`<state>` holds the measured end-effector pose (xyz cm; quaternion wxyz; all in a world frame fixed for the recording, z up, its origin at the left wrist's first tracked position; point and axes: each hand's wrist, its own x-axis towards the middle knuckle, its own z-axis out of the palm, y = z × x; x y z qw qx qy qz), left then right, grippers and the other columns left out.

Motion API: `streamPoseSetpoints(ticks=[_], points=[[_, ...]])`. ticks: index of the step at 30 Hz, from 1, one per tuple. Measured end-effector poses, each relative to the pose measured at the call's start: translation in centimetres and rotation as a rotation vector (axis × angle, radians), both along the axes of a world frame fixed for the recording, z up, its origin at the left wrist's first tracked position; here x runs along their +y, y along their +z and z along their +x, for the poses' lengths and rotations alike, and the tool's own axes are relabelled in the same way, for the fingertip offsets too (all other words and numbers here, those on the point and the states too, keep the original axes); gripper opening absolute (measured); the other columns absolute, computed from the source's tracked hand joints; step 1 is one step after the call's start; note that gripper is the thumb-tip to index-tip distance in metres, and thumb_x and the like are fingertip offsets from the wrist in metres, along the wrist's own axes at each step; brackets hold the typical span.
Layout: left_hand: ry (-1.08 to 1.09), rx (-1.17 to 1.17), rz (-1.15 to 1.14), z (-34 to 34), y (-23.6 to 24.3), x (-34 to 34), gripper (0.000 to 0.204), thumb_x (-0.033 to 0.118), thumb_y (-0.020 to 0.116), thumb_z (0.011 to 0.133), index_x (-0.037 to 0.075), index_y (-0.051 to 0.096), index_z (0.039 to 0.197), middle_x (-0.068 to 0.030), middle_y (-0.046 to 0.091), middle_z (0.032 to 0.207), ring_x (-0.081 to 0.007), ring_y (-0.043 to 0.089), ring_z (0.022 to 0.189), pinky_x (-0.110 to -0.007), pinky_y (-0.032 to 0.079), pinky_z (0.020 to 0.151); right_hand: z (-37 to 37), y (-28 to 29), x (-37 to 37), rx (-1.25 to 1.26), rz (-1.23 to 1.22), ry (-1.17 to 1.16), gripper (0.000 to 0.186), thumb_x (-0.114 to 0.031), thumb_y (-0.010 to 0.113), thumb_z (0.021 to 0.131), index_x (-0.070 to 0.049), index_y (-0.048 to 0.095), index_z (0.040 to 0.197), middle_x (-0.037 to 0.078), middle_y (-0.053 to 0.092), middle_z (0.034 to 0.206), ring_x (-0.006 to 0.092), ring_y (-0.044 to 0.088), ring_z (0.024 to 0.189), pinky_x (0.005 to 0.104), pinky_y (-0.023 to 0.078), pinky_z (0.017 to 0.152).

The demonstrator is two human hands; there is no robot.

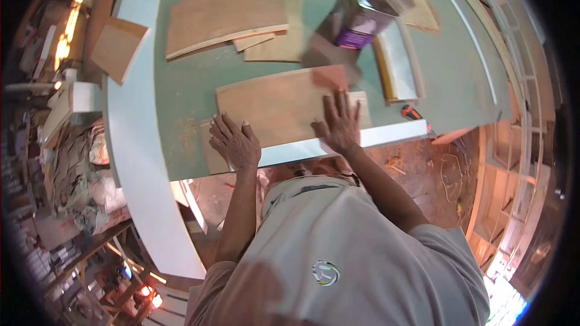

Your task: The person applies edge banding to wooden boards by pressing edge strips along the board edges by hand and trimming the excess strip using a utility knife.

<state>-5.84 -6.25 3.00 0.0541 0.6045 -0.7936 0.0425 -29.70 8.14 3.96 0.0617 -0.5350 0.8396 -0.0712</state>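
A flat brown wooden board [272, 104] lies on the green tabletop in front of me. My left hand [237, 143] rests on its near left corner, palm down with fingers spread. Toward the board's right end lies my right hand [340, 125], fingers spread and pointing away from me. Neither hand grips anything. A long white strip [293, 153] runs along the near edge of the board, passing beneath my right hand. Smaller pale wood pieces [359, 100] show partly under the board's right end; how they are stacked is hidden.
Farther back lie another brown board [226, 15] and a box with a purple lower part [356, 21]. A white-faced wooden piece [399, 63] and an orange-and-black handled tool [414, 115] are at right. A long white panel [136, 163] runs along the left; shelving frames [513, 163] stand right.
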Motion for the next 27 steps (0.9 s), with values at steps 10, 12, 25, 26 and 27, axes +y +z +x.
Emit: streamPoseSetpoints(ticks=[10,12,25,26,27], points=[[-0.024,0.291,0.097,1.4,1.1,-1.2,0.094,0.058,0.058,0.094,-0.008,0.028,0.154,-0.0318,0.027,0.159,-0.0471,0.022,0.15,-0.061,0.017,0.121,0.3,0.7,-0.6,-0.063,0.036,-0.043,0.089,-0.061,0.052,0.093,-0.01,0.025,0.161,0.021,0.012,0.17,0.0347,0.007,0.158,0.0606,0.001,0.124],[-0.026,0.308,0.088,1.4,1.2,-1.2,0.095,0.059,0.06,0.093,-0.008,0.028,0.154,-0.0318,0.028,0.158,-0.0475,0.022,0.15,-0.062,0.017,0.121,0.2,0.5,-0.4,-0.078,0.01,-0.051,0.094,-0.062,0.056,0.09,-0.01,0.023,0.161,0.02,0.012,0.17,0.0342,0.007,0.158,0.06,0.0,0.124],[-0.152,0.221,0.039,-2.5,1.2,3.0,0.07,0.036,0.057,0.097,-0.005,0.037,0.15,-0.0281,0.027,0.16,-0.0466,0.019,0.151,-0.064,0.015,0.121,5.0,-2.0,-2.6,0.017,0.01,-0.043,0.069,-0.05,0.04,0.104,-0.009,0.031,0.158,0.018,0.016,0.168,0.0336,0.005,0.158,0.0682,-0.001,0.121],[-0.154,0.223,0.028,-2.7,1.1,3.0,0.07,0.036,0.057,0.097,-0.005,0.037,0.15,-0.0281,0.027,0.16,-0.0466,0.019,0.151,-0.064,0.015,0.121,7.5,-1.7,-3.6,-0.089,-0.007,0.027,0.066,-0.047,0.04,0.104,-0.01,0.032,0.158,0.018,0.017,0.168,0.0352,0.007,0.157,0.0672,0.0,0.122],[-0.176,0.223,0.093,-3.1,1.3,3.2,0.069,0.034,0.057,0.097,-0.005,0.037,0.151,-0.0275,0.027,0.16,-0.0456,0.02,0.151,-0.064,0.015,0.121,8.7,-1.0,-4.3,-0.098,-0.039,0.092,0.065,-0.045,0.041,0.104,-0.01,0.032,0.157,0.019,0.017,0.168,0.0358,0.008,0.157,0.0667,0.001,0.122]])
